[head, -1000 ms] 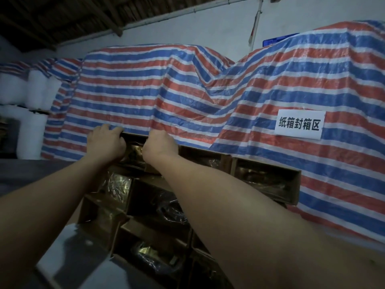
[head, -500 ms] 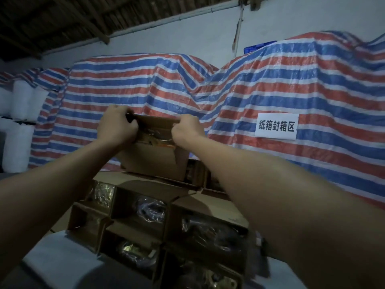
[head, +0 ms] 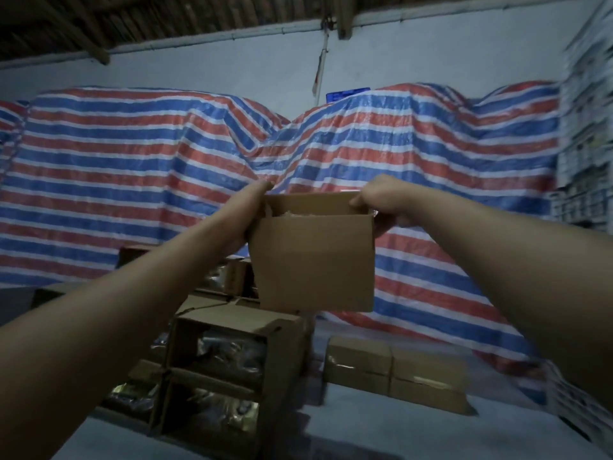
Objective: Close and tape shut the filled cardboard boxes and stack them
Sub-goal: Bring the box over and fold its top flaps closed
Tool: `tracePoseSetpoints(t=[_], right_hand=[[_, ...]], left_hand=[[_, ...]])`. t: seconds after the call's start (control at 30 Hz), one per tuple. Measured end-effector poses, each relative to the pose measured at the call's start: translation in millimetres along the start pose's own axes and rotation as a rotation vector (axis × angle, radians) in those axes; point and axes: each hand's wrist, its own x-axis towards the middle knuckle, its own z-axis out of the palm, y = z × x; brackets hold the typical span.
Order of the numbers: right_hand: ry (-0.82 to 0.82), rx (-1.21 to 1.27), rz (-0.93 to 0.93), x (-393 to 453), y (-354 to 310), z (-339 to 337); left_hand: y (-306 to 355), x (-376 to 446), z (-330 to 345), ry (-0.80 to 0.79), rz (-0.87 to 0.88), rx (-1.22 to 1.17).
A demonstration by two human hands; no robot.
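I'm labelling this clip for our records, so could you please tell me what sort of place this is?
Probably a warehouse or packing area: big heaps under a striped tarpaulin along the wall, a stack of open cardboard boxes, and closed boxes beside it on the grey surface.

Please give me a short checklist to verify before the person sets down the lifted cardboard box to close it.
1. Both hands hold the small brown cardboard box: ok; left hand on its left side, right hand at its top right corner.
2. Box upright: ok, slightly tilted.
3. Top flaps closed: not ok, the top is open.
4. Box filled: cannot tell; only a bit of shiny wrapping shows.
5. Free grey surface to set it down: ok.
6. Tape within reach: cannot tell, none in view.
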Motion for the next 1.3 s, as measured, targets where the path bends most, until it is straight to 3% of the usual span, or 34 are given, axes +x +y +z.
tracePoseSetpoints(t=[0.13, 0.37, 0.57, 0.83, 1.1, 1.3], right_hand=[[-0.026, 0.020, 0.160, -25, 49, -47], [-0.121, 0.131, 0.462, -81, 147, -69], [-0.168, 0.169, 0.618, -114, 229, -48], [-0.160, 0.191, 0.697, -143, 291, -5], [-0.124, 0.277, 0.650, -156, 287, -4], [0.094, 0.754, 0.564, -176, 290, 25]], left_hand=[[0, -24, 52, -0.194, -0.134, -0.185], [-22, -56, 143, -0.189, -0.409, -0.182], [-80, -89, 191, -0.171, -0.522, -0.128], [-141, -126, 207, -0.131, -0.685, -0.304], [-159, -130, 196, -0.109, -0.635, -0.429], [-173, -143, 205, -0.106, -0.581, -0.414]])
